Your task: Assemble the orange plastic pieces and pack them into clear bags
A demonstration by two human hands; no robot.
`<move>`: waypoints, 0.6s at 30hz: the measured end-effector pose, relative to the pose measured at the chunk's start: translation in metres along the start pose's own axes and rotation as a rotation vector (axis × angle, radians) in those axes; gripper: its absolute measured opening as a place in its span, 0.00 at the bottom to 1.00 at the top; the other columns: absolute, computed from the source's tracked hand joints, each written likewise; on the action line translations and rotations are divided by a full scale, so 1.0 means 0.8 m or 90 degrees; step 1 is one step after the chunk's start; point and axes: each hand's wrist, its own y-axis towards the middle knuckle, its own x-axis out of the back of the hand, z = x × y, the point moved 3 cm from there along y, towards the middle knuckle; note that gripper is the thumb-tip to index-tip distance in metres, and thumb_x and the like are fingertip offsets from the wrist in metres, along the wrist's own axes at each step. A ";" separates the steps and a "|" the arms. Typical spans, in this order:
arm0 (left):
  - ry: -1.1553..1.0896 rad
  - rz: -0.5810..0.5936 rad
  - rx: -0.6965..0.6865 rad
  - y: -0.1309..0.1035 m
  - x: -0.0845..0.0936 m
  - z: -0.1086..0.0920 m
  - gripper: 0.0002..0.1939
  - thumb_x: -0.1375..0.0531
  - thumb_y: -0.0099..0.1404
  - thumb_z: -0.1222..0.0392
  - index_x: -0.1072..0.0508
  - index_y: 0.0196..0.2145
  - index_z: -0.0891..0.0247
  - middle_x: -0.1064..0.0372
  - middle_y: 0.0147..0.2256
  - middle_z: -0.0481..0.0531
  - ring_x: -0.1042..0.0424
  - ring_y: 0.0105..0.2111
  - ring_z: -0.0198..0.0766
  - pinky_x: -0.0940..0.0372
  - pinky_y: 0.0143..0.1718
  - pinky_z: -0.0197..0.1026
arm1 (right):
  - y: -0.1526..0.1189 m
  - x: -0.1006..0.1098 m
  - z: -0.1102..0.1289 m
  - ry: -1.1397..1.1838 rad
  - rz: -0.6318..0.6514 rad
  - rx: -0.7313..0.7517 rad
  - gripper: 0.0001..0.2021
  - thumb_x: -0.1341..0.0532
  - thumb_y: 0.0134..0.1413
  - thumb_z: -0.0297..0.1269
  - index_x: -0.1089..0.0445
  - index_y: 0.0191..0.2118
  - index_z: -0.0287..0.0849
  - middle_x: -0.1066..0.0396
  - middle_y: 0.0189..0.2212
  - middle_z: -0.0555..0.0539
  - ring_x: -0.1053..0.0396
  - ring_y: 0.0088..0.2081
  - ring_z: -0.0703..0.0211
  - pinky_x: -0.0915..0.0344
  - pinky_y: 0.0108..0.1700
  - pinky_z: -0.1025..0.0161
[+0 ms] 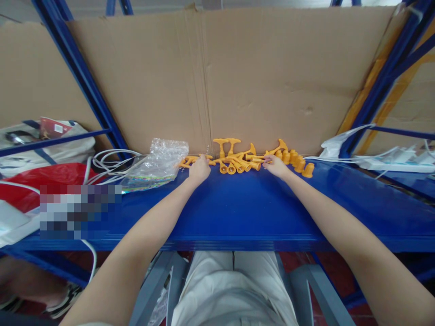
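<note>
Along the back of the blue shelf lies a row of yellow-orange T-handled plastic pieces (232, 147), several with their round hollow ends (231, 169) facing me. My left hand (200, 169) is closed on one of the yellow pieces at the left of the row, beside more of them (188, 160). At the other end, my right hand (277, 166) has its fingers pinched at a thin yellow piece near the pile. Just beyond it stand several yellow cup-shaped caps (299, 164) in a slanting line. My fingertips partly hide what they hold.
A clear plastic bag (163, 158) lies left of the pieces, near coiled white cables (108, 163) and a red bag (64, 176). Cardboard (265, 77) walls the back of the blue shelf (251, 208). At right is a white power strip (408, 160). Another person's leg shows lower left.
</note>
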 end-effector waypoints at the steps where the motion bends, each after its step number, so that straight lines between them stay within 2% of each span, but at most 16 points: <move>1: 0.001 0.008 -0.012 -0.001 -0.002 -0.002 0.16 0.54 0.73 0.61 0.35 0.53 0.69 0.27 0.49 0.69 0.27 0.51 0.50 0.34 0.49 0.45 | 0.002 0.009 0.002 -0.042 -0.021 0.030 0.15 0.42 0.53 0.24 0.29 0.47 0.40 0.25 0.40 0.44 0.25 0.40 0.57 0.29 0.45 0.61; 4: 0.011 0.022 -0.062 0.000 -0.009 -0.004 0.17 0.54 0.72 0.60 0.33 0.51 0.70 0.28 0.50 0.68 0.28 0.53 0.50 0.35 0.51 0.46 | 0.004 0.044 0.008 -0.207 -0.084 0.089 0.14 0.43 0.54 0.27 0.27 0.46 0.40 0.25 0.46 0.40 0.28 0.49 0.51 0.33 0.53 0.56; 8: 0.032 0.032 -0.100 0.003 -0.015 -0.003 0.18 0.55 0.73 0.59 0.30 0.49 0.69 0.27 0.50 0.65 0.29 0.53 0.47 0.36 0.53 0.44 | 0.003 0.093 0.005 -0.413 -0.151 0.005 0.17 0.45 0.56 0.31 0.26 0.48 0.33 0.28 0.49 0.30 0.29 0.52 0.39 0.33 0.51 0.48; 12: 0.035 0.051 -0.103 0.004 -0.016 -0.002 0.17 0.52 0.72 0.59 0.28 0.47 0.70 0.27 0.49 0.65 0.27 0.51 0.47 0.35 0.53 0.43 | -0.003 0.127 -0.001 -0.484 -0.153 -0.103 0.18 0.44 0.55 0.33 0.25 0.48 0.30 0.27 0.46 0.26 0.29 0.50 0.38 0.32 0.46 0.50; 16: 0.025 0.052 -0.101 0.004 -0.012 -0.002 0.15 0.50 0.71 0.60 0.28 0.47 0.70 0.26 0.48 0.64 0.27 0.50 0.47 0.34 0.53 0.43 | -0.010 0.152 -0.016 -0.526 -0.144 -0.212 0.23 0.42 0.56 0.33 0.31 0.56 0.25 0.31 0.52 0.20 0.32 0.55 0.36 0.34 0.48 0.50; 18: 0.016 0.064 -0.101 0.004 -0.012 -0.003 0.14 0.47 0.69 0.62 0.27 0.47 0.70 0.25 0.48 0.64 0.27 0.50 0.47 0.34 0.52 0.43 | -0.008 0.160 -0.028 -0.534 -0.131 -0.211 0.22 0.40 0.55 0.33 0.28 0.52 0.23 0.29 0.47 0.19 0.29 0.51 0.37 0.33 0.45 0.51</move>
